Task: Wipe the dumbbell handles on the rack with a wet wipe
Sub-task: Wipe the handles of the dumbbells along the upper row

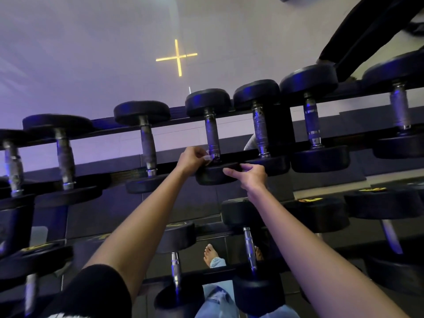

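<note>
Closest to my camera is a black sleeve [96, 292] on the left arm; below it I see pale jeans [218, 299] and a bare foot [210, 253] on the floor; around them hang the dumbbells of the lower shelf [249, 246], black ends with metal grips. Both bare forearms reach up and away to the upper row of the rack [124, 174]. The right hand [249, 177] lies on the near black end [211, 179] of one dumbbell, thumb on top and fingers across its face; I cannot tell whether it grips the end or only rests there. Just beside it, the left hand [191, 159] is pinched shut on a small white wet wipe [208, 158]; the wipe touches the bottom of that dumbbell's handle [212, 134], right where the metal meets the near end. Other dumbbells sit side by side along the same row, to the left and right, their handles pointing away from me. Behind the rack stands a pale wall [91, 53] washed in purple light; on it glows a yellow cross [177, 57].
</note>
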